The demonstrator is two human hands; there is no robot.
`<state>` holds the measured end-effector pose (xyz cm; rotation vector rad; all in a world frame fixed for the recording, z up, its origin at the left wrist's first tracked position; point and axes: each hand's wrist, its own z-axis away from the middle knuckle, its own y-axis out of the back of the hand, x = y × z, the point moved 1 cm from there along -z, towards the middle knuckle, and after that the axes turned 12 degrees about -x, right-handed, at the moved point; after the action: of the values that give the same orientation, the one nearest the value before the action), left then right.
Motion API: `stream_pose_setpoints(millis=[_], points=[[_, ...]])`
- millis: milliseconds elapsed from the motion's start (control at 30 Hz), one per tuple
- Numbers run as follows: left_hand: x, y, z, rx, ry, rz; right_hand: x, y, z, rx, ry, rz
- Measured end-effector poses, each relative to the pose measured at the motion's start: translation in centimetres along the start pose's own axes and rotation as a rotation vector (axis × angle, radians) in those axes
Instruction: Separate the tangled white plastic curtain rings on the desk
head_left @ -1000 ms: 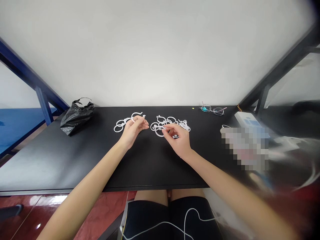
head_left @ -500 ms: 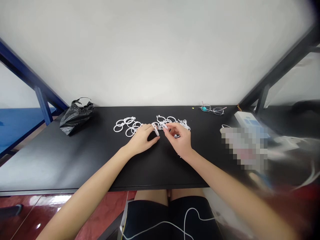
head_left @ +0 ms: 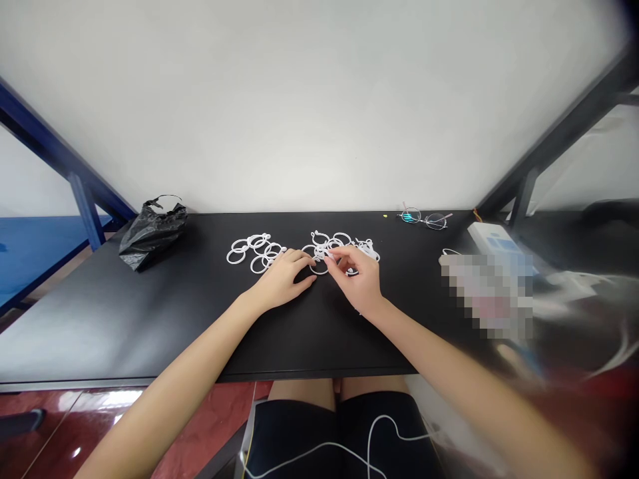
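Note:
Two groups of white plastic rings lie on a black table (head_left: 164,313). The left group (head_left: 252,251) is spread flat; the right pile (head_left: 344,242) is tangled. My left hand (head_left: 284,279) lies between them, palm down, its fingertips on a white ring (head_left: 319,268) at the pile's near edge. My right hand (head_left: 359,279) is at the pile, thumb and forefinger pinched on a small white ring piece (head_left: 330,253). Another small white bit (head_left: 351,271) shows by its curled fingers.
A crumpled black plastic bag (head_left: 152,231) sits at the table's left rear. A pair of glasses (head_left: 424,218) lies at the rear right. A white device (head_left: 492,239) and a blurred patch are at the right. Blue frame bars stand at the left.
My left hand put its open ring down in the left group and moved right to the pile. It now touches a ring beside my right hand, which has barely moved.

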<state>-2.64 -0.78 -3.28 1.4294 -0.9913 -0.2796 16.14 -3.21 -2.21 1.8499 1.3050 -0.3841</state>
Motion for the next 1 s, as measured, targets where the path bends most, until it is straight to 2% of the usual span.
stream_pose_setpoints(millis=[267, 533, 700, 867, 1000], points=[[0.6, 0.1, 0.0, -0.019, -0.034, 0.126, -0.2, 0.0, 0.0, -0.004, -0.001, -0.019], [1.1, 0.5, -0.1, 0.125, -0.043, 0.159, 0.4, -0.5, 0.1, -0.07, -0.053, -0.105], [1.1, 0.7, -0.1, 0.163, -0.066, 0.208, 0.4, -0.6, 0.2, -0.125, -0.061, -0.127], [1.2, 0.7, -0.2, 0.181, -0.015, 0.246, 0.4, -0.6, 0.2, -0.135, -0.057, -0.121], [1.2, 0.9, -0.3, 0.161, 0.052, 0.401, 0.3, -0.5, 0.2, -0.124, -0.051, -0.104]])
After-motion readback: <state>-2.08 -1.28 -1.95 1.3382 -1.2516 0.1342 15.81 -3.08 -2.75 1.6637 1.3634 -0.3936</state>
